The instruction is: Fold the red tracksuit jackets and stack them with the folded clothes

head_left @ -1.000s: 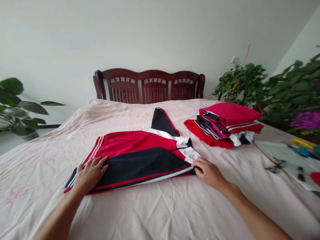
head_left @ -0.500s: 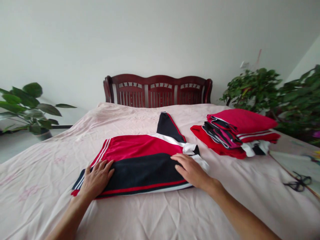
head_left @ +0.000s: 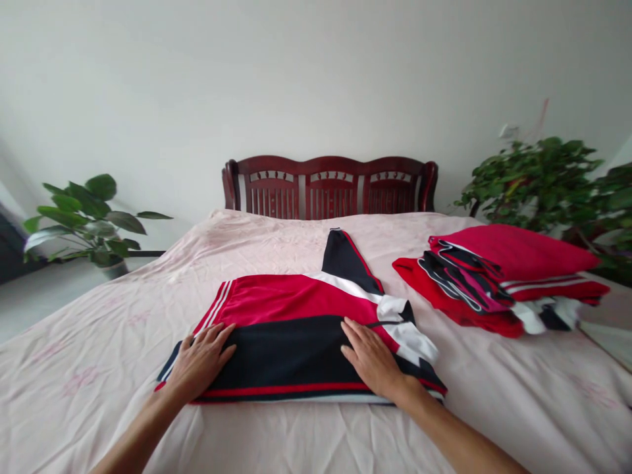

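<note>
The open left hand [head_left: 200,363] and right hand [head_left: 370,359], well apart, press flat on a red and black track jacket [head_left: 286,352] on the pink bedspread [head_left: 74,382], and its dark sleeve [head_left: 343,257] at twelve o'clock maybe needs folding in.

On my feed, a plain off-white wall [head_left: 316,79] fills the upper view under soft, even light. I log a dark red wooden headboard [head_left: 330,161] with three slatted panels standing against it, at the head of a wide bed under a creased pale pink sheet [head_left: 89,368] with faint darker markings. Beyond the bed's left side, I see a broad-leaved potted plant [head_left: 89,220] on a grey floor [head_left: 54,296]. To the right, a bushy green plant [head_left: 533,184] rises just below a small white wall fitting [head_left: 508,131].
</note>
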A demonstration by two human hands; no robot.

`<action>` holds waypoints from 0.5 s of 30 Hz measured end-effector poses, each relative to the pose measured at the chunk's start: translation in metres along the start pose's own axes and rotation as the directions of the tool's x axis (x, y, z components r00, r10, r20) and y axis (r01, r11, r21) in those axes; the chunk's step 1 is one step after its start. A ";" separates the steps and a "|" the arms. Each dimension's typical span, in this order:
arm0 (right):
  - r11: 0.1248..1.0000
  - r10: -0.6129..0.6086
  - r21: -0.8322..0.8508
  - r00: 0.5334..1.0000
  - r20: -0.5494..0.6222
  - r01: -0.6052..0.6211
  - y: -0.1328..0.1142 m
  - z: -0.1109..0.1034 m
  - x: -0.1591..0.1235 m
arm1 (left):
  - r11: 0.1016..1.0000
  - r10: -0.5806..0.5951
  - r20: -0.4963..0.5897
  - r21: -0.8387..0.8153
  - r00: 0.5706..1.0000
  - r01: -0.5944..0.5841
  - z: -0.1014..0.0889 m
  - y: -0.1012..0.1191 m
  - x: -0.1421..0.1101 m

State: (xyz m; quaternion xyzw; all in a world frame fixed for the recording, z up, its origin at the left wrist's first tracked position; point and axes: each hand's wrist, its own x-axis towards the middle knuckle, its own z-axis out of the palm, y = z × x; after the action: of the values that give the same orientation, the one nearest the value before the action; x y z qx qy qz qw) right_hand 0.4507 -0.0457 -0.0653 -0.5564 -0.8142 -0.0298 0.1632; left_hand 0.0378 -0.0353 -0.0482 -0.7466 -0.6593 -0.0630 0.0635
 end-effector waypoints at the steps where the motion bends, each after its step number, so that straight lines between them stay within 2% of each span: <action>1: 0.999 0.035 0.008 0.999 -0.017 -0.035 0.000 0.000 0.001 | 0.998 -0.040 0.009 -0.039 0.999 0.040 -0.002 -0.003 0.001; 4: 0.991 0.136 0.002 0.989 -0.055 -0.136 -0.002 -0.006 0.007 | 0.965 -0.230 0.045 -0.120 0.972 0.234 -0.005 -0.012 0.002; 6: 0.980 0.194 -0.017 0.978 -0.082 -0.196 -0.006 -0.012 0.011 | 0.941 -0.299 0.071 -0.142 0.952 0.307 -0.005 -0.015 0.001; 8: 0.973 0.230 -0.003 0.970 -0.082 -0.231 -0.009 -0.017 0.015 | 0.943 -0.292 0.076 -0.141 0.953 0.301 -0.004 -0.016 -0.001; 12: 0.974 0.222 0.045 0.974 -0.036 -0.221 -0.008 -0.020 0.016 | 0.971 -0.223 0.062 -0.074 0.973 0.227 -0.005 -0.014 -0.004; 15: 0.967 0.255 -0.031 0.967 0.020 -0.254 -0.004 -0.020 0.011 | 0.990 -0.138 0.096 -0.021 0.986 0.141 -0.009 -0.014 -0.005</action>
State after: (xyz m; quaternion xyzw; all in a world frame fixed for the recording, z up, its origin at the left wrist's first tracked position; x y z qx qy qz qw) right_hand 0.4479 -0.0416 -0.0428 -0.6589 -0.7373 -0.0135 0.1484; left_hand 0.0232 -0.0405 -0.0396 -0.7015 -0.7112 -0.0414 0.0175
